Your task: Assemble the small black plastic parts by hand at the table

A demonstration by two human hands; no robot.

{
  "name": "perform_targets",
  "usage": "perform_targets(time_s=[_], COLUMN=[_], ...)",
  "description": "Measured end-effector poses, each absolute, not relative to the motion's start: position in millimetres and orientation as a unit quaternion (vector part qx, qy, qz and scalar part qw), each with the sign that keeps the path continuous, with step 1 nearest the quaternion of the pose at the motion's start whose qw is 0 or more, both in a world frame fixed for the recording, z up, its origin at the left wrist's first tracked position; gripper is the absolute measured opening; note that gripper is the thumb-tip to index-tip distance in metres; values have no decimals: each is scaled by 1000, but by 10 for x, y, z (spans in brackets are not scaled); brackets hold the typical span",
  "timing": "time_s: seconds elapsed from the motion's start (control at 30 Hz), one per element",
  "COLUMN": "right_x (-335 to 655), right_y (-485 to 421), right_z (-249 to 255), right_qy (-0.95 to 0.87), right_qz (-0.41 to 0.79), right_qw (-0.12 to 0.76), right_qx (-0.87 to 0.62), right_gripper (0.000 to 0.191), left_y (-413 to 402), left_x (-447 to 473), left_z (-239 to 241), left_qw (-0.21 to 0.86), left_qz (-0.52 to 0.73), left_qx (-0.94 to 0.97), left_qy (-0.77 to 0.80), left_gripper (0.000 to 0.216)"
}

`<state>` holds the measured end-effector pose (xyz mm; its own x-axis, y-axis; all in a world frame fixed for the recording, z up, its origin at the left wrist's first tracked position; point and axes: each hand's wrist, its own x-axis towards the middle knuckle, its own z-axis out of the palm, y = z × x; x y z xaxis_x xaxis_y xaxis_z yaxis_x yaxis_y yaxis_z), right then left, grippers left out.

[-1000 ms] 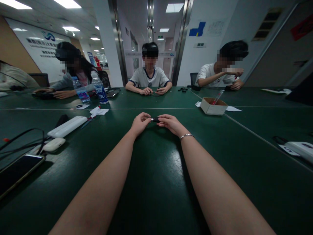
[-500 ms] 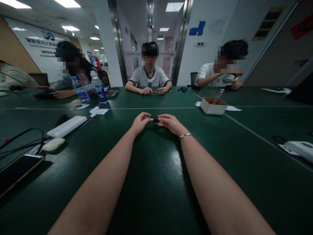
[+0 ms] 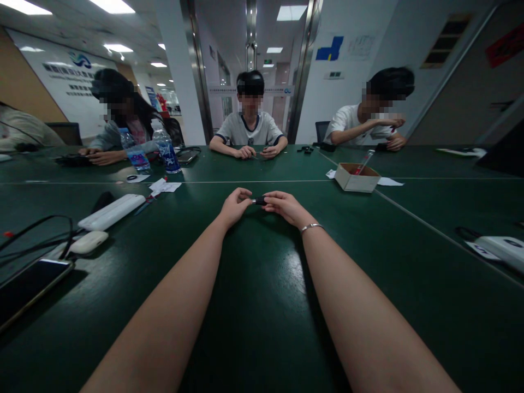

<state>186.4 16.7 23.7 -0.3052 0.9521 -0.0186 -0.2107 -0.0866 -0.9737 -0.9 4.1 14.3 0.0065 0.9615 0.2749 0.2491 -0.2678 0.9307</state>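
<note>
Between my hands, just over the table, is a small black piece with a silvery end (image 3: 259, 201); its exact kind is too small to make out. My left hand (image 3: 236, 207) pinches the silvery left end between thumb and fingers. The black right end sits in the fingertips of my right hand (image 3: 285, 206), which has a silver bangle (image 3: 312, 226) at its wrist. Both forearms stretch forward over the dark green table (image 3: 254, 305).
Left of my arms lie a phone (image 3: 35, 286), a white earbud case (image 3: 89, 242), a white power bank (image 3: 112, 212) and cables. Beyond stand two water bottles (image 3: 167, 147). A small cardboard box (image 3: 357, 178) is at the right. Several people sit around the table.
My hands and the black piece stay nearly still. Across the table, the person at the right has shifted a raised hand slightly, and the person at the left has moved their hands a little.
</note>
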Motion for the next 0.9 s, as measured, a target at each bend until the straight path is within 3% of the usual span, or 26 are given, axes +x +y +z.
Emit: perform_targets(time_s=[0.9], right_x=[1873], right_y=[163], right_z=[232], right_qy=[-503], right_qz=[632], right_qw=[464], right_qx=[-363], right_gripper=[15], left_y=[36], left_x=[12], left_z=[152], left_qw=[379], left_qz=[481], left_qx=[625], left_qy=[484], left_gripper=[22])
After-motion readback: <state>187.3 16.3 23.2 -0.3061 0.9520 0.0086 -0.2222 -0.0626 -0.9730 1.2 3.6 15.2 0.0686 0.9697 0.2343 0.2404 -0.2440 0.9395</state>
